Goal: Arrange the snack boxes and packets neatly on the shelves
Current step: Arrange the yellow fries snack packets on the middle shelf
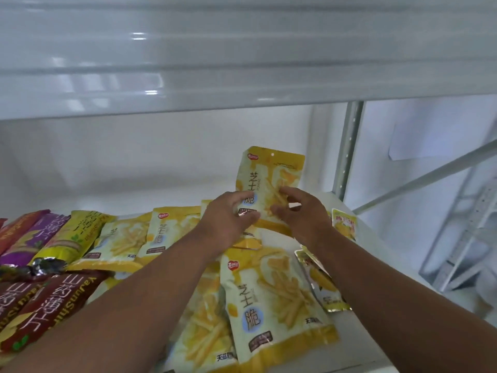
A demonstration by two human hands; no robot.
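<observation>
1. Both hands meet at about 12 o'clock from the frame's centre, holding one yellow snack packet (269, 184) upright at the back of the white shelf (357, 343).
2. The left hand (228, 219) has its grip closed on the packet's lower left edge, thumb over the front.
3. The right hand (304, 211) pinches the lower right part, fingers curled against the printed face.
4. The held packet stands tilted slightly to the right, its top leaning toward the back wall (150, 154).
5. A matching large packet (274, 305) lies flat at 6 o'clock, between the two forearms.
6. More yellow packets (126, 238) lie in a row at 9 o'clock, overlapping one another.
7. At the far 9 o'clock edge lie a purple packet (35, 235) and dark red packets (40, 310).
8. Smaller yellow sachets (344, 224) lie at 3 o'clock, near the shelf's right edge.
9. A metal upright (347, 146) stands at 2 o'clock.
</observation>
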